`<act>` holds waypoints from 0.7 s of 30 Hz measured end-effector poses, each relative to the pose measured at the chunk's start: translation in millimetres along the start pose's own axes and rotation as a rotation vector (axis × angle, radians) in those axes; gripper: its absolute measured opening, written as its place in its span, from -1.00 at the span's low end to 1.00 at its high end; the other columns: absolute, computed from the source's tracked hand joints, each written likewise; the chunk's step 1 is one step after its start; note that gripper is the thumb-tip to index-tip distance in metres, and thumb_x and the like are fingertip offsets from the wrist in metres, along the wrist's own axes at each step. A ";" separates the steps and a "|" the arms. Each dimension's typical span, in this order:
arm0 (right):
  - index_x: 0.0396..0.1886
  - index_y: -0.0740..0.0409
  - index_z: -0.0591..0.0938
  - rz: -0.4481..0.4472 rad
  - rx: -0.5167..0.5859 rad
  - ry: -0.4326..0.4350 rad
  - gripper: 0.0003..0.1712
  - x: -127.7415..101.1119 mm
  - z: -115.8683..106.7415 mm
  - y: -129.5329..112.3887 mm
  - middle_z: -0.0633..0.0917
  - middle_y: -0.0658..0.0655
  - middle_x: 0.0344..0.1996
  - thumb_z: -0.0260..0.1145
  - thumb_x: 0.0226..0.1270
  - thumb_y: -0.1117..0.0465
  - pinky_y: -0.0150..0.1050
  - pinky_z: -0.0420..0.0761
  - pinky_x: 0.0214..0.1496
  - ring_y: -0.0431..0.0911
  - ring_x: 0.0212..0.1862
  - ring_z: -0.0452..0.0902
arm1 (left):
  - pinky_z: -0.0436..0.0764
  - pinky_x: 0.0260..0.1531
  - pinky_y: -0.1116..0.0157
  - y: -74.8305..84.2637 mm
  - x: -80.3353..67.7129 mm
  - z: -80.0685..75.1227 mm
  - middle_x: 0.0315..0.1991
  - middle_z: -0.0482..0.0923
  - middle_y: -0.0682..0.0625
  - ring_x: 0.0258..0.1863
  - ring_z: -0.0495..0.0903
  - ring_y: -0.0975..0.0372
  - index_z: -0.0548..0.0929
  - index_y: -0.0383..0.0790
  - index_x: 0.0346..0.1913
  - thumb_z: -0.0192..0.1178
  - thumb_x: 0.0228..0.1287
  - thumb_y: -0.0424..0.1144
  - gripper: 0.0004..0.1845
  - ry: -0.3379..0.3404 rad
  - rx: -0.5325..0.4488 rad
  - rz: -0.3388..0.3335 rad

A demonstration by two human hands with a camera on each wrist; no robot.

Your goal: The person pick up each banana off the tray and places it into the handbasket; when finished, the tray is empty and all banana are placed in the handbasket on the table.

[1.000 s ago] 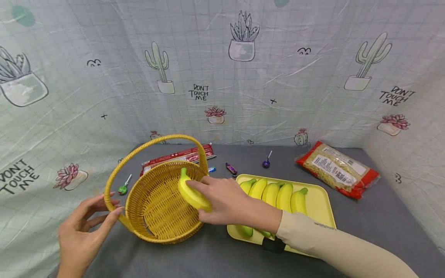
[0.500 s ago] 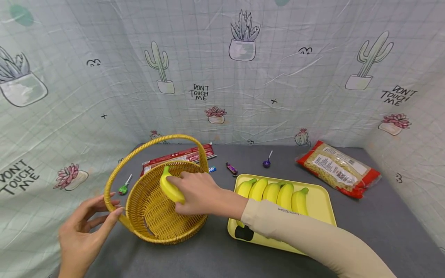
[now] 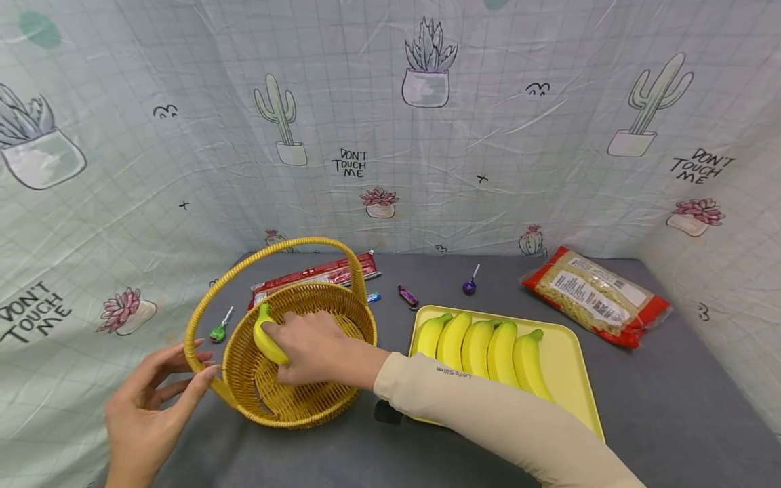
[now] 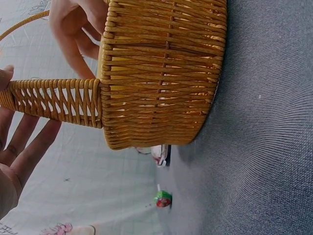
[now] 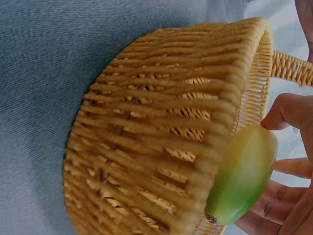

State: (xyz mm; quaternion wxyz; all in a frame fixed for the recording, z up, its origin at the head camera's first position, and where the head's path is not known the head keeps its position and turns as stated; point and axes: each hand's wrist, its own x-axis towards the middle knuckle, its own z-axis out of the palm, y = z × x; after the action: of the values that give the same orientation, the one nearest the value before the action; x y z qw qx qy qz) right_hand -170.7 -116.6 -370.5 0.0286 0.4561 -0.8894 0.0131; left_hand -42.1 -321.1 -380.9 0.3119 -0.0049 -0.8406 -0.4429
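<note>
Basket (image 3: 293, 400): woven wicker, rough and ribbed, warm matt yellow. Banana (image 3: 266, 339) I grip inside it looks smooth, waxy, slight sheen. Right of the basket, the tray (image 3: 564, 359) reads as smooth matt plastic. Table (image 3: 659, 400) under the basket is grey cloth, finely ribbed, matt. Behind the basket, the noodle packet (image 3: 314, 274) is glossy film; the backdrop (image 3: 390, 135) is creased sheet.

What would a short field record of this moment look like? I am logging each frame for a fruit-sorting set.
right hand: grips a banana, inside the basket
left hand: fingers straight, touching the basket handle at its base
tray: five bananas side by side
table: grey; green lollipop, purple lollipop, red noodle pack
</note>
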 end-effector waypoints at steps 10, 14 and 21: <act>0.62 -0.21 0.39 -0.015 0.042 -0.043 -0.11 2.0 4.8 -9.2 0.56 -0.14 -0.26 0.43 0.35 -0.25 -0.40 0.42 -0.64 -0.28 -0.46 0.39 | 0.78 -0.25 0.44 0.7 0.1 0.8 0.01 0.74 -0.14 -0.13 0.74 0.26 0.69 -0.37 0.26 0.47 0.15 -0.69 -0.42 -0.006 0.004 0.011; 0.60 -0.22 0.41 -0.028 0.050 -0.010 -0.18 -1.7 2.0 -9.3 0.56 -0.14 -0.24 0.36 0.40 -0.22 -0.39 0.41 -0.65 -0.28 -0.46 0.38 | 0.78 -0.25 0.43 0.9 1.0 1.2 0.03 0.73 -0.16 -0.11 0.74 0.26 0.69 -0.39 0.26 0.46 0.14 -0.70 -0.42 -0.015 -0.016 0.015; 0.59 -0.16 0.45 -0.108 0.109 0.067 -0.26 -24.0 -5.5 1.3 0.64 -0.09 0.01 0.30 0.47 -0.15 -0.43 0.38 -0.68 -0.30 -0.47 0.40 | 0.79 -0.25 0.42 0.8 1.2 0.1 0.04 0.74 -0.19 -0.13 0.74 0.23 0.69 -0.42 0.24 0.46 0.13 -0.72 -0.43 -0.007 -0.025 0.014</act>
State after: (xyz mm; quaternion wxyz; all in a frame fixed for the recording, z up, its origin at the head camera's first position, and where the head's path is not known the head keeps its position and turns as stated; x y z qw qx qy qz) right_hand -157.5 -96.2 -366.5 0.0341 0.5036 -0.8600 0.0753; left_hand -42.9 -320.9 -379.7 0.3121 -0.0162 -0.8359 -0.4512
